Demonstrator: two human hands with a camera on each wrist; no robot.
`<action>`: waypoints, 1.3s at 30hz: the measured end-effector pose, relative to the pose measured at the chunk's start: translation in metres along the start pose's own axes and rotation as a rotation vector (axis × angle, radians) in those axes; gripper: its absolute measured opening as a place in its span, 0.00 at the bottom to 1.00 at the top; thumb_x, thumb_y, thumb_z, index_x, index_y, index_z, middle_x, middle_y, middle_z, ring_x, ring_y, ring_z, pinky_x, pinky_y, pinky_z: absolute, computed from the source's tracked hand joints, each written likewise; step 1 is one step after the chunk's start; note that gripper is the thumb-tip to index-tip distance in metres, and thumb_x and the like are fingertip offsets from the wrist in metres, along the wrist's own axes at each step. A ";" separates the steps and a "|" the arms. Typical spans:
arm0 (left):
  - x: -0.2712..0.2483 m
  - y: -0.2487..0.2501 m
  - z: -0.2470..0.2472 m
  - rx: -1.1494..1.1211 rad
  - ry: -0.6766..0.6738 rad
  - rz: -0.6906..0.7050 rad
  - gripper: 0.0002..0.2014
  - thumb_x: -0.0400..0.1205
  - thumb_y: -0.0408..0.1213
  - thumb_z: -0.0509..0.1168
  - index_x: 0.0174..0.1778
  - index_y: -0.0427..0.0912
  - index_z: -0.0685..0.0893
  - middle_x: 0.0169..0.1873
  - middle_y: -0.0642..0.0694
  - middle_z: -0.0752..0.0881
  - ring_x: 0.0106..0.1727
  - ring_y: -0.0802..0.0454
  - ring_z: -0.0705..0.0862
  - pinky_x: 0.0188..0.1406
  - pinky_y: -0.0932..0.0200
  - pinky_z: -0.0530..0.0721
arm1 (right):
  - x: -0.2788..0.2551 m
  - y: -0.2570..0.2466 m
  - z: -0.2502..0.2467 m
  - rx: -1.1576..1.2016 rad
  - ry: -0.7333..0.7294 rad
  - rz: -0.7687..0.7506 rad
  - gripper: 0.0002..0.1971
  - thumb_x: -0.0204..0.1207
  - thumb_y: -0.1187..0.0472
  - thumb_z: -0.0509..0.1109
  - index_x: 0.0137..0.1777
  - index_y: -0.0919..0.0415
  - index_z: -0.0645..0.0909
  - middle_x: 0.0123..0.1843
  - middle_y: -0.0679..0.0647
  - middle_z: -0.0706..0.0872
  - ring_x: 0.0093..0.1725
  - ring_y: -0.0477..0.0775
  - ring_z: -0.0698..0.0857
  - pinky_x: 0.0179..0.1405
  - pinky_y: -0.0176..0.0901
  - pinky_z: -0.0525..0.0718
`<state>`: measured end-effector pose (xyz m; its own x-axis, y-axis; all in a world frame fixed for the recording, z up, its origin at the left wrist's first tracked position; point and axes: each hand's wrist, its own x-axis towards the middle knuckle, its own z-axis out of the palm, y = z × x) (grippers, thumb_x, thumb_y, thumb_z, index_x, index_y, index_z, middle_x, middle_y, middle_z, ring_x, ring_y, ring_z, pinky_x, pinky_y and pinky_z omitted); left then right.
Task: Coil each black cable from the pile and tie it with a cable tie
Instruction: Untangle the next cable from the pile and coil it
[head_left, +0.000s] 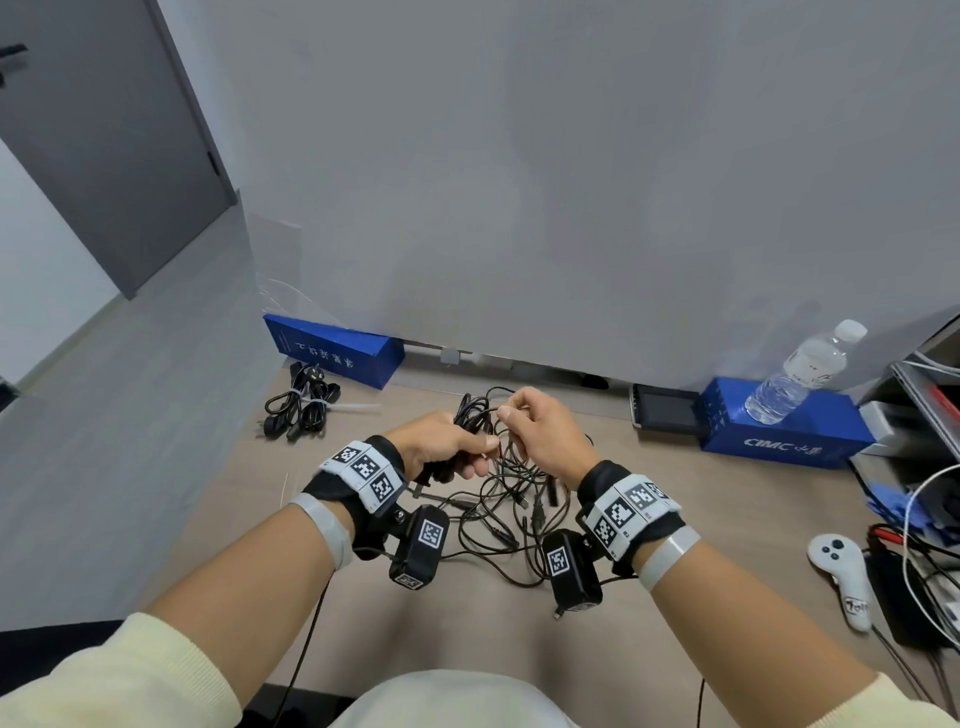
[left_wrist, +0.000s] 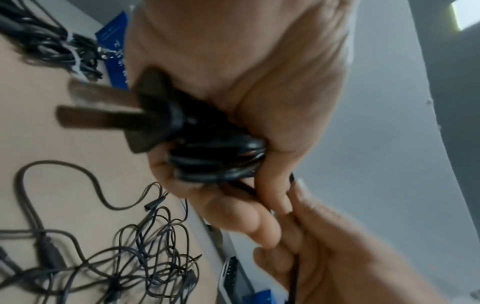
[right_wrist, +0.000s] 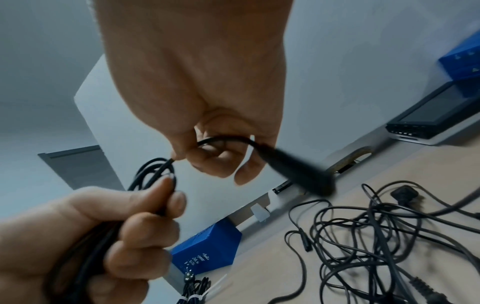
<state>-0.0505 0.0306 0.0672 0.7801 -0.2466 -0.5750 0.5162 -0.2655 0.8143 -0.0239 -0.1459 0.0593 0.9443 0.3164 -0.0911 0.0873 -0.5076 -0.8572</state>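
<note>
Head view: we are seeing the left hand (head_left: 441, 441) gripping a coiled black cable (head_left: 470, 415), fingers curled round the loops, plug end hidden there. Our right hand (right_wrist: 207, 115) is pinching the cable's free end just beyond those fingers; its connector (right_wrist: 298, 170) is blurring out. Below the fingers, the pile (head_left: 509, 509) is lying tangled.

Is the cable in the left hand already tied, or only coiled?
Only coiled. The left hand grips the cable loops, no tie shows on them, and the right hand pinches its loose end.
</note>
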 end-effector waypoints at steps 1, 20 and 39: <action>-0.001 0.000 -0.002 -0.040 -0.006 -0.011 0.10 0.86 0.40 0.68 0.52 0.36 0.87 0.29 0.48 0.85 0.26 0.57 0.78 0.25 0.64 0.72 | 0.000 0.003 -0.002 0.012 0.015 0.012 0.10 0.86 0.55 0.66 0.41 0.51 0.76 0.28 0.48 0.80 0.27 0.51 0.77 0.32 0.48 0.78; 0.012 -0.005 0.011 -0.533 0.309 -0.032 0.13 0.81 0.46 0.73 0.38 0.41 0.85 0.28 0.47 0.84 0.27 0.54 0.81 0.26 0.61 0.78 | -0.009 -0.015 0.025 -0.223 -0.197 -0.068 0.17 0.86 0.52 0.63 0.38 0.57 0.85 0.26 0.50 0.85 0.21 0.43 0.78 0.29 0.40 0.77; -0.036 -0.069 -0.014 0.015 0.297 0.099 0.12 0.74 0.21 0.71 0.48 0.40 0.84 0.23 0.54 0.81 0.20 0.59 0.76 0.22 0.63 0.77 | 0.016 -0.023 0.110 -0.124 -0.217 -0.028 0.21 0.77 0.45 0.70 0.32 0.63 0.82 0.27 0.56 0.84 0.29 0.51 0.80 0.32 0.47 0.77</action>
<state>-0.1091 0.0708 0.0325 0.8967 0.0102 -0.4424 0.4288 -0.2677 0.8628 -0.0456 -0.0414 0.0218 0.8518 0.4896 -0.1861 0.1638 -0.5864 -0.7933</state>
